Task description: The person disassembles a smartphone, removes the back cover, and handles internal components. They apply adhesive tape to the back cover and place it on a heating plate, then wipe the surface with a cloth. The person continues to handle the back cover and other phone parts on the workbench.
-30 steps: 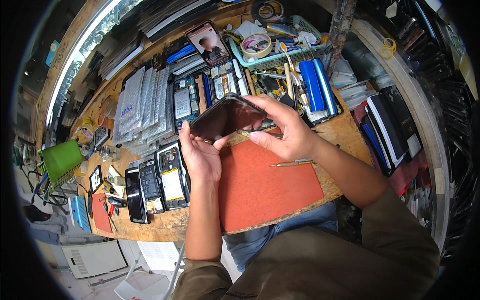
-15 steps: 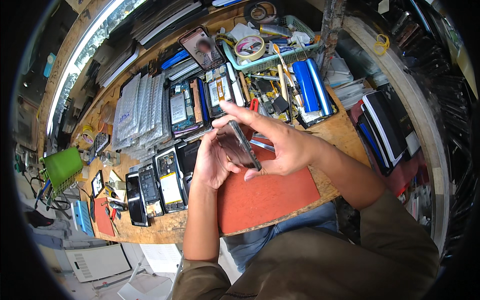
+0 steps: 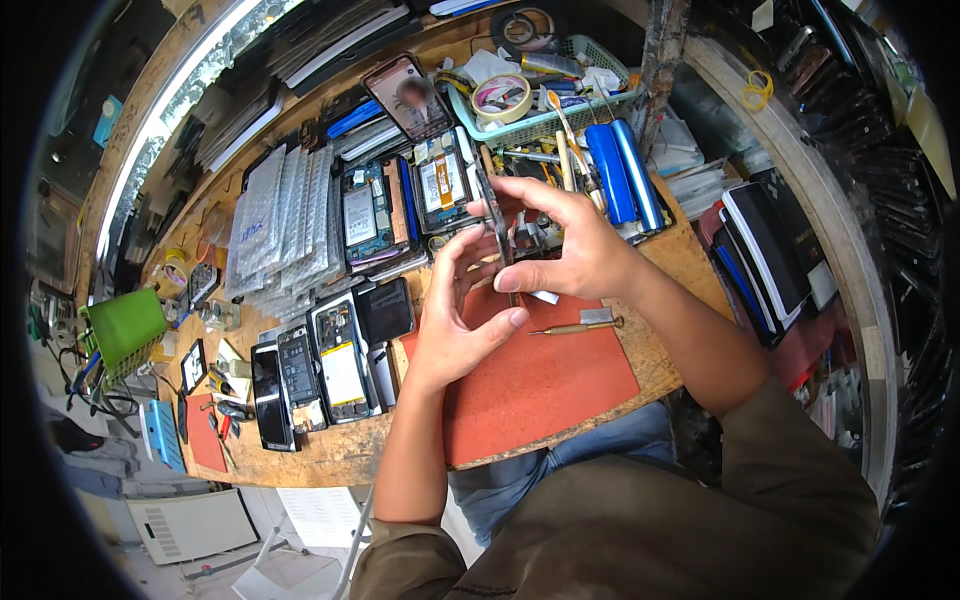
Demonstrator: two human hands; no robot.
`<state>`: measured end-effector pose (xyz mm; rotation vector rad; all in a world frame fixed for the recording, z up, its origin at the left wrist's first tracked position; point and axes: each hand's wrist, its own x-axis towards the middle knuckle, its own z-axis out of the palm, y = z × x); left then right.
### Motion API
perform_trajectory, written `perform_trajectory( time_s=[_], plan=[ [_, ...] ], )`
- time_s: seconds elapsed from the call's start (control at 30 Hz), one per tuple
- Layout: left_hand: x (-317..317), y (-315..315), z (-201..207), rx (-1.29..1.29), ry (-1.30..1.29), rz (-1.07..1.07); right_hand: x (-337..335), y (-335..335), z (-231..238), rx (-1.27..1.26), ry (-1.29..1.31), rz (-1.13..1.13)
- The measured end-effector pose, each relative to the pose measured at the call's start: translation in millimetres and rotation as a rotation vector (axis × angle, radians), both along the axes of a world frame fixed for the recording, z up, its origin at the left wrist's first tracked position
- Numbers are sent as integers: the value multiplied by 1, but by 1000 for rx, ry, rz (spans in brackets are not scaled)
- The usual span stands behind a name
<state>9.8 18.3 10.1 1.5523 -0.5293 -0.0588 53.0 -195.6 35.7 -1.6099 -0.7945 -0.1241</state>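
Note:
A dark smartphone (image 3: 499, 240) is held nearly edge-on above the red mat (image 3: 540, 385). My right hand (image 3: 575, 240) grips it, thumb at its lower part and fingers round its upper part. Beside the phone's left side is my left hand (image 3: 455, 310), fingers loosely curved and thumb spread away. Its fingertips come close to the phone; whether they touch it I cannot tell. A thin screwdriver (image 3: 580, 328) with a brassy handle lies on the mat below my right hand, next to a small grey piece (image 3: 596, 315).
Opened phones (image 3: 338, 360) stand left of the mat. Stacked bubble-wrap sleeves (image 3: 275, 225) lie behind them. Farther back are a propped phone with a lit screen (image 3: 407, 97) and a green basket (image 3: 575, 112) with tape and tools. Blue rolls (image 3: 612, 175) lie at the back right.
The phone has turned from a tilted position to nearly upright and edge-on. My left hand has moved right and loosened, its thumb now apart from the phone. The screwdriver has come into sight.

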Motion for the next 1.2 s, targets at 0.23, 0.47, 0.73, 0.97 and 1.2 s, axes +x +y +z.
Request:
perform_trajectory(
  time_s=[0.23, 0.47, 0.73, 0.97, 1.2],
  plan=[
    [-1, -2, 5, 15, 42, 15, 4, -2, -5, 7, 15, -2],
    [1, 3, 5, 139, -4, 68, 8, -7, -3, 26, 43, 43],
    [2, 2, -1, 176, -20, 92, 8, -4, -2, 13, 77, 81],
    [1, 0, -3, 174, -7, 98, 8, -3, -4, -2, 46, 76],
    [2, 4, 1, 210, 19, 79, 9, -3, -6, 33, 85, 135]
  ],
)
